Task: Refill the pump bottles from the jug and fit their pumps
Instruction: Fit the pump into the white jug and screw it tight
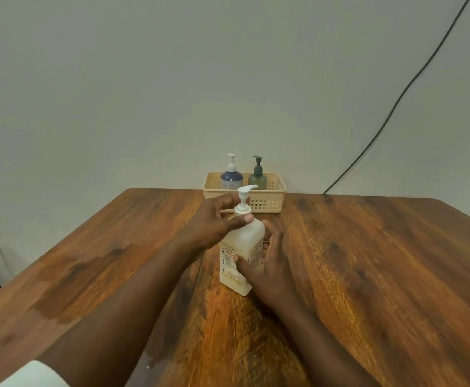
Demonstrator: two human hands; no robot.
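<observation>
Upright on the desk stands a white bottle, its pump on top. Both hands clasp it: the left hand curls round the pump's collar, the right hand grips the body, and behind sits a basket with two pump bottles.

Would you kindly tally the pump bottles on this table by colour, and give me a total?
White translucent square pump bottle, held by the left hand and right hand: 1
Blue round pump bottle, in the beige plastic basket: 1
Green round pump bottle, in the same basket: 1
Total: 3
</observation>
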